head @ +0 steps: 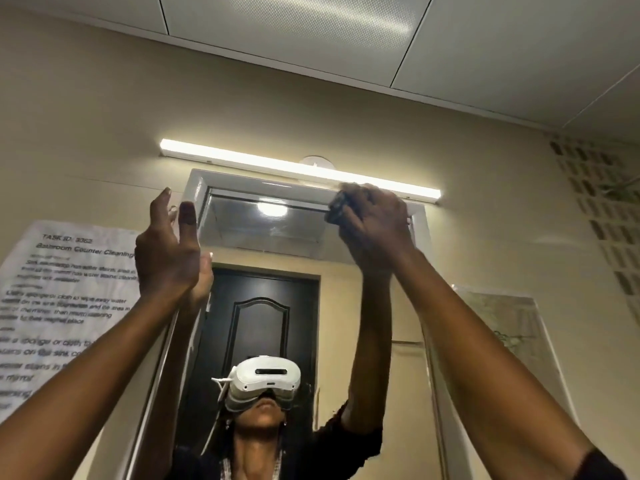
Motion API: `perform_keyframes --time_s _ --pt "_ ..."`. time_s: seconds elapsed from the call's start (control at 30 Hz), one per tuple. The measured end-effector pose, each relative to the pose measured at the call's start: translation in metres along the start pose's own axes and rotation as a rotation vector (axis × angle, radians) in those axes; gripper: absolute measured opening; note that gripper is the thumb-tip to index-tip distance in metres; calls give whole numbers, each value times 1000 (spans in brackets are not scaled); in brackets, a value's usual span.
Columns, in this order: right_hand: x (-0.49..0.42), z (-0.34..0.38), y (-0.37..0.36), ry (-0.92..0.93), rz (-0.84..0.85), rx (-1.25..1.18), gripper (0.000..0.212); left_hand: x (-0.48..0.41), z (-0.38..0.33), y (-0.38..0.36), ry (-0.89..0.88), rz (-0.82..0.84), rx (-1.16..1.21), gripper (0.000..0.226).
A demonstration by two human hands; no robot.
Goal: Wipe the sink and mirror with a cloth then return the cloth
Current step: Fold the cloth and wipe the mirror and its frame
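A: Where's the wiping at?

B: On the tall white-framed wall mirror (263, 233). The right hand (374, 223) presses a bunched dark cloth (337, 207) against its top right corner, fingers closed around it.

A: And the left hand (166, 251)?

B: Open, empty, beside the mirror's top left edge. The sink isn't visible below the mirror, so I can't judge it; returning the cloth remains.

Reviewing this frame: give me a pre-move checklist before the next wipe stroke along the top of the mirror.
1. Cloth in right hand: ok, dark wad in its grip.
2. Cloth on the mirror glass: ok, near the top right corner.
3. Left hand free: ok, open, at the left frame edge.
4. Light bar clearance: cannot tell, knuckles close below it.
5. Streaks left on the glass: cannot tell, glare.
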State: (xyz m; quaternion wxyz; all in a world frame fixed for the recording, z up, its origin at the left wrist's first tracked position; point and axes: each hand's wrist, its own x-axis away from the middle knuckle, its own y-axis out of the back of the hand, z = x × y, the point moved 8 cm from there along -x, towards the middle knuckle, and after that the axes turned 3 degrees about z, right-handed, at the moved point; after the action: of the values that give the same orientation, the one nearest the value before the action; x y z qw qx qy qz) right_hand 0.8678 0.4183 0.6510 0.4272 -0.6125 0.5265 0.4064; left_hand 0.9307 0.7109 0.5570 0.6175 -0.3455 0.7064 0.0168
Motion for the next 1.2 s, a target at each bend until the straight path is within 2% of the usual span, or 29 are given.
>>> perform_keyframes --time_s 0.13,0.33,0.5,0.6,0.77,0.87,0.97,1.07,1.13,1.2 --pt "30 -54 5 -260 47 50 47 1 -2 2 17 -10 39 55" --pt "82 -41 10 -455 165 32 49 3 -4 7 59 -15 65 51" --pt "190 1 23 -463 178 14 52 -1 -3 -1 14 54 52 55" --pt "216 7 21 -458 222 48 54 -3 0 -5 -19 92 78 61" --pt "134 -3 8 -407 166 22 61 0 1 1 -14 75 188 50" --pt "77 -7 -8 -509 102 52 64 1 7 1 -7 66 259 50" --pt "41 19 -26 -565 37 -3 68 2 6 0 -44 79 288 53" --pt "14 87 -43 -397 15 -88 66 0 7 3 -52 65 351 56" --pt "0 150 -53 -147 55 -191 61 -1 7 5 -48 39 381 55" --pt "-7 204 -67 122 173 -245 59 2 5 7 -48 34 380 50"
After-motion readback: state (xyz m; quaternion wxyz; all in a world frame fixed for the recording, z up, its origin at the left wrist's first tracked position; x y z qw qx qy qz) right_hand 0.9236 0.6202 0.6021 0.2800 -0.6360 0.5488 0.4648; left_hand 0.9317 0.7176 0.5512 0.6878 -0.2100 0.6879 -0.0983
